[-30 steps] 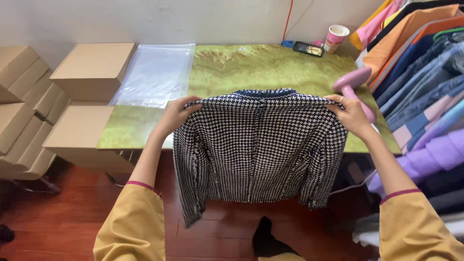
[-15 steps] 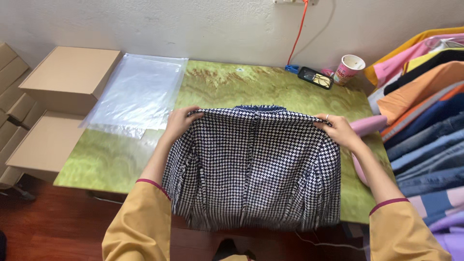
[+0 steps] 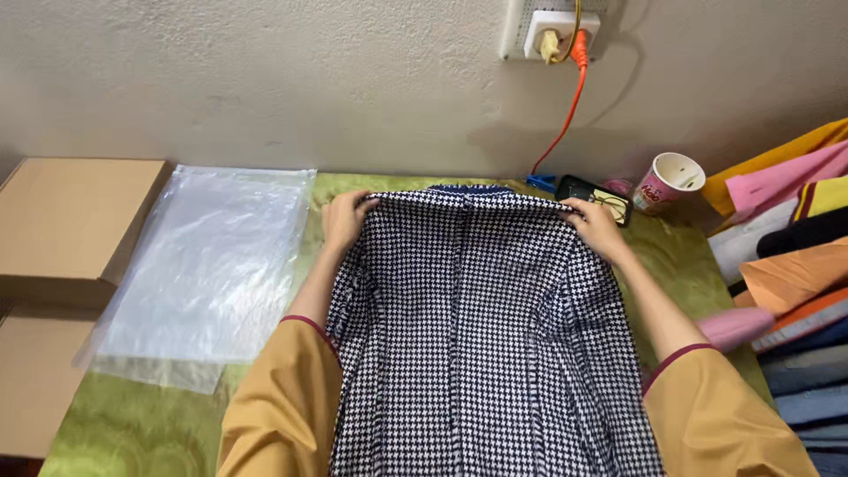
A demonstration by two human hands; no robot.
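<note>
A black-and-white houndstooth jacket (image 3: 477,336) lies spread flat on the green marbled table (image 3: 680,256), its collar end toward the wall and its lower part running off the near edge of the view. The left hand (image 3: 343,219) pinches the jacket's left shoulder corner, fingers curled closed over the fabric edge, and the right hand (image 3: 597,226) grips the opposite shoulder corner the same way, thumb and fingers clamped on the cloth. A strip of dark blue lining (image 3: 468,188) shows at the neckline between the two hands. Both forearms come out of mustard-yellow sleeves (image 3: 283,415) with maroon cuffs. Just left of the jacket, a stack of clear plastic bags (image 3: 208,265) rests on the table, its edge near the left hand but apart from it. Farther left sit brown cardboard boxes (image 3: 75,230). Beyond the right hand, by the wall, lie a dark phone (image 3: 594,193) and a pink-and-white paper cup (image 3: 668,180). An orange cable (image 3: 565,106) runs up to a wall socket (image 3: 552,26). A pile of folded clothes (image 3: 795,265) in many colours fills the right side.
</note>
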